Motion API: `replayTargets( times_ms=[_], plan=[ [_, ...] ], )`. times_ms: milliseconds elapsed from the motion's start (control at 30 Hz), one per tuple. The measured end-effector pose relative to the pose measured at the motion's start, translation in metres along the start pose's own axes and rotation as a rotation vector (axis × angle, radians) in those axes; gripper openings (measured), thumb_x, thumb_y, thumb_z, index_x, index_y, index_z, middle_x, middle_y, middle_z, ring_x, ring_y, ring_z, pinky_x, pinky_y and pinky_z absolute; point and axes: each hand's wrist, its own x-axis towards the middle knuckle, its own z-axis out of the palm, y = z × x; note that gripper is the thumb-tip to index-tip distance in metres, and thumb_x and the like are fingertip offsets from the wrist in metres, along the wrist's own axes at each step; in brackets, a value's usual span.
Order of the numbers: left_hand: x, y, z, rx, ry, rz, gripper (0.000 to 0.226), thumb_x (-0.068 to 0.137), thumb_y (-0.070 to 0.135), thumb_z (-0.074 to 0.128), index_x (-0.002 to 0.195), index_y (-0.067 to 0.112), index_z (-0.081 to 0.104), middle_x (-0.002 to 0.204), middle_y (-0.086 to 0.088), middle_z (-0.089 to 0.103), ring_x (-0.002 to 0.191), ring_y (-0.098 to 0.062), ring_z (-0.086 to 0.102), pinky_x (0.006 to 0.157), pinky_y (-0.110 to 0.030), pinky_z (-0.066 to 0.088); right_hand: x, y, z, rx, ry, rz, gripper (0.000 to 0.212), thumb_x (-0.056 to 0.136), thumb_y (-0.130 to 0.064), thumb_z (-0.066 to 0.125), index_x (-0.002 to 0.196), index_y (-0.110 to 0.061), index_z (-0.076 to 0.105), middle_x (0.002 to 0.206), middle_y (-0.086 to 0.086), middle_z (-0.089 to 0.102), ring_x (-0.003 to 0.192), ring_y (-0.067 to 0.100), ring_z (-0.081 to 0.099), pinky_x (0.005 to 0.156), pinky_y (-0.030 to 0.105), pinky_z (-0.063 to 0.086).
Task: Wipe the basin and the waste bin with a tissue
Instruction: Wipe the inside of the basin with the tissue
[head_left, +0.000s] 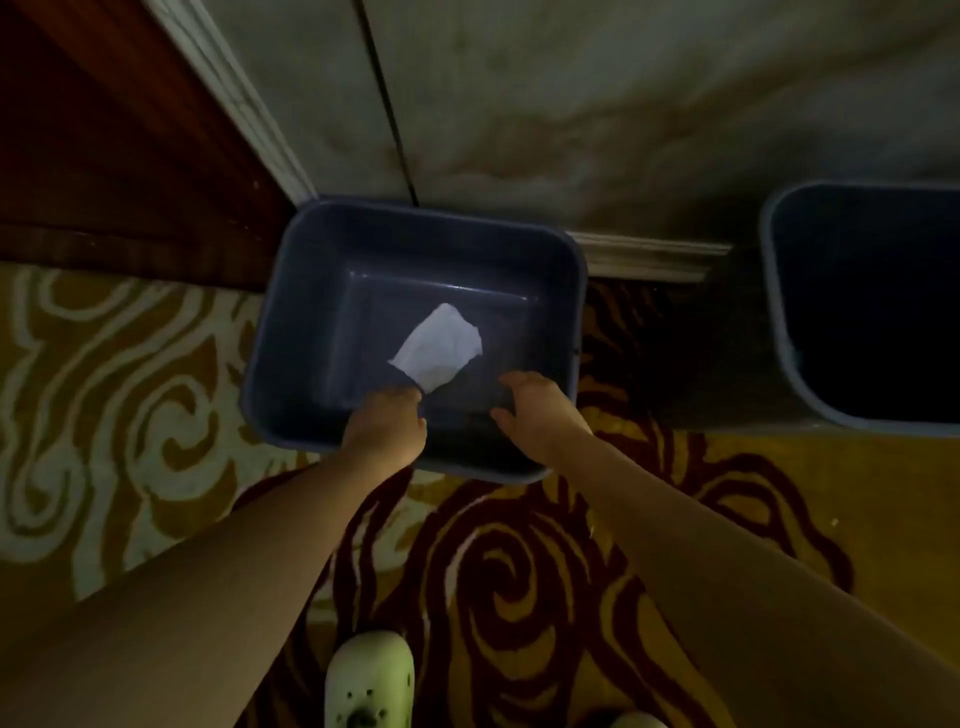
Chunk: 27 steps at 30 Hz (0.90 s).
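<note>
A blue rectangular tub (291, 332), which may be the basin or a bin, stands on the carpet against the wall. My left hand (385, 427) reaches over its near rim and pinches one corner of a white tissue (439, 344). The tissue hangs spread out inside the tub, above its bottom. My right hand (537, 410) is also inside, at the near right corner. Its fingers are spread against the inner wall and hold nothing. A second blue container (779, 322) with a dark, deep inside stands to the right, cut off by the frame edge.
The floor is a patterned gold, cream and dark red carpet (519, 571). Behind the tub are a pale wall with a white skirting board (644, 257) and a dark wooden door or panel (104, 171) at the left. My light shoe (370, 675) is at the bottom.
</note>
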Motion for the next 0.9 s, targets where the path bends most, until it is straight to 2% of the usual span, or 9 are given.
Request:
replayTargets(
  times_ms=[133, 267, 433, 500, 633, 700, 767, 833, 900],
  plan=[
    [0.036, -0.010, 0.017, 0.044, 0.007, 0.030, 0.038, 0.092, 0.021, 0.043, 0.128, 0.010, 0.049, 0.131, -0.015, 0.052, 0.119, -0.030, 0.048, 0.094, -0.038, 0.045, 0.035, 0.001, 0.021, -0.088, -0.008, -0.048, 0.041, 0.092, -0.021, 0.051, 0.131, -0.009, 0.042, 0.132, 0.016, 0.048, 0.119, 0.030, 0.047, 0.100, 0.042, 0.043],
    [0.069, -0.017, 0.029, 0.060, 0.059, 0.024, 0.050, 0.092, 0.022, 0.045, 0.140, 0.013, 0.038, 0.141, -0.014, 0.042, 0.130, -0.032, 0.038, 0.105, -0.043, 0.039, 0.068, -0.001, 0.036, -0.163, 0.015, -0.119, 0.046, 0.092, -0.018, 0.051, 0.135, -0.011, 0.038, 0.136, 0.016, 0.044, 0.125, 0.032, 0.040, 0.103, 0.044, 0.040],
    [0.106, -0.026, 0.035, 0.030, 0.098, 0.052, 0.054, 0.091, 0.018, 0.045, 0.144, 0.017, 0.033, 0.147, -0.011, 0.036, 0.134, -0.030, 0.034, 0.110, -0.042, 0.034, 0.113, -0.008, 0.045, -0.285, 0.031, -0.189, 0.049, 0.091, -0.018, 0.051, 0.137, -0.012, 0.034, 0.140, 0.015, 0.038, 0.129, 0.031, 0.032, 0.104, 0.044, 0.036],
    [0.123, -0.029, 0.030, 0.011, 0.102, 0.090, 0.053, 0.091, 0.020, 0.044, 0.143, 0.019, 0.034, 0.148, -0.009, 0.036, 0.134, -0.028, 0.034, 0.110, -0.040, 0.034, 0.130, -0.011, 0.044, -0.321, 0.042, -0.215, 0.048, 0.090, -0.020, 0.053, 0.135, -0.011, 0.037, 0.139, 0.014, 0.039, 0.127, 0.031, 0.033, 0.103, 0.042, 0.036],
    [0.142, -0.031, 0.018, -0.108, 0.120, 0.209, 0.040, 0.091, 0.029, 0.049, 0.129, 0.016, 0.053, 0.135, -0.005, 0.052, 0.123, -0.022, 0.048, 0.102, -0.040, 0.042, 0.151, -0.016, 0.048, -0.356, 0.069, -0.196, 0.049, 0.089, -0.027, 0.055, 0.132, -0.009, 0.038, 0.136, 0.015, 0.042, 0.123, 0.030, 0.038, 0.099, 0.039, 0.036],
    [0.147, -0.033, 0.016, -0.074, 0.077, 0.257, 0.040, 0.093, 0.032, 0.045, 0.130, 0.018, 0.052, 0.136, -0.003, 0.049, 0.124, -0.021, 0.048, 0.103, -0.039, 0.042, 0.156, -0.016, 0.052, -0.369, 0.056, -0.199, 0.055, 0.088, -0.031, 0.057, 0.133, -0.010, 0.036, 0.137, 0.015, 0.039, 0.124, 0.030, 0.036, 0.099, 0.039, 0.035],
    [0.152, -0.036, 0.019, -0.015, 0.055, 0.279, 0.042, 0.095, 0.027, 0.040, 0.135, 0.019, 0.047, 0.142, -0.005, 0.043, 0.127, -0.021, 0.043, 0.106, -0.037, 0.038, 0.159, -0.014, 0.058, -0.391, 0.064, -0.209, 0.058, 0.085, -0.032, 0.060, 0.133, -0.010, 0.036, 0.137, 0.015, 0.035, 0.124, 0.030, 0.033, 0.099, 0.040, 0.034],
    [0.156, -0.038, 0.023, 0.088, 0.099, 0.315, 0.044, 0.093, 0.018, 0.045, 0.137, 0.015, 0.045, 0.144, -0.007, 0.042, 0.131, -0.022, 0.038, 0.108, -0.033, 0.034, 0.160, -0.011, 0.063, -0.418, 0.109, -0.227, 0.060, 0.082, -0.029, 0.064, 0.131, -0.011, 0.036, 0.137, 0.014, 0.033, 0.124, 0.030, 0.031, 0.099, 0.041, 0.034],
    [0.159, -0.037, 0.029, 0.156, 0.186, 0.341, 0.043, 0.089, 0.015, 0.050, 0.132, 0.012, 0.049, 0.137, -0.007, 0.046, 0.127, -0.021, 0.039, 0.103, -0.028, 0.035, 0.161, -0.010, 0.066, -0.422, 0.154, -0.241, 0.061, 0.081, -0.025, 0.066, 0.131, -0.012, 0.035, 0.136, 0.014, 0.032, 0.123, 0.031, 0.031, 0.099, 0.041, 0.033]
  ],
)
